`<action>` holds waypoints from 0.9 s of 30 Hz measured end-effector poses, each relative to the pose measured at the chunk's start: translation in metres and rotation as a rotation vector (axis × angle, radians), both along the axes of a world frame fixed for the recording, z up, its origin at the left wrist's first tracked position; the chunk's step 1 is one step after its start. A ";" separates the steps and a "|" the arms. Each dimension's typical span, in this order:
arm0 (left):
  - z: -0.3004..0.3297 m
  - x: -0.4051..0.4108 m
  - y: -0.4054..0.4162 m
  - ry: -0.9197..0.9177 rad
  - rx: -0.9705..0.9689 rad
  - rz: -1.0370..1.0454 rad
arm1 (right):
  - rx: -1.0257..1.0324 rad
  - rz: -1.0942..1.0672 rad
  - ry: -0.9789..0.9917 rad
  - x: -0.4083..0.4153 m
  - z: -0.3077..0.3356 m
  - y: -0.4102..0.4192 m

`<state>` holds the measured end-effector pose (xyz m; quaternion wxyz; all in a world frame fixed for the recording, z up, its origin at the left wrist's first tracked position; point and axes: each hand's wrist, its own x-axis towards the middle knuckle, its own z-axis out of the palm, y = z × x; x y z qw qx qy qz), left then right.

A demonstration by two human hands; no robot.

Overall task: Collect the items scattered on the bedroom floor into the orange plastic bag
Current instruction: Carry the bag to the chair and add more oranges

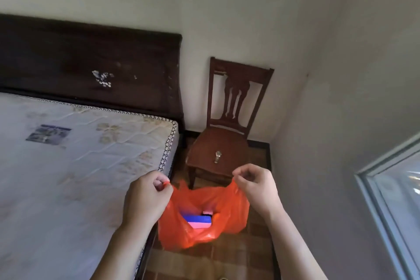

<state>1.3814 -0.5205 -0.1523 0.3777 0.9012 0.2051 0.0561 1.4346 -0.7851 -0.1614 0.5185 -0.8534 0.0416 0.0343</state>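
You hold the bag [204, 218] open.
Your left hand [147, 198] and right hand [256, 186] each pinch a handle.

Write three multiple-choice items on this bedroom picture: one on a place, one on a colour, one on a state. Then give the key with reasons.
1. Where does the wristwatch lie?
A. on the mattress
B. on the chair seat
C. in the bag

2. What colours are the flat item seen inside the orange bag?
A. green and white
B. black and yellow
C. blue and pink

3. How is the bag held?
A. tied shut
B. pulled open by both hands
C. hung from the chair

Key: B, the watch rests on the wooden chair seat. C, blue above pink shows through the mouth. B, the left hand and right hand each pinch a handle, spreading it.
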 end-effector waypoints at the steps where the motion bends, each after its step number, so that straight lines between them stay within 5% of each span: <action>1: -0.005 0.001 0.001 0.011 0.006 0.010 | -0.004 0.010 0.015 0.003 -0.006 0.000; 27: -0.022 0.038 0.089 -0.062 0.001 -0.061 | -0.066 -0.053 -0.028 0.018 0.002 0.084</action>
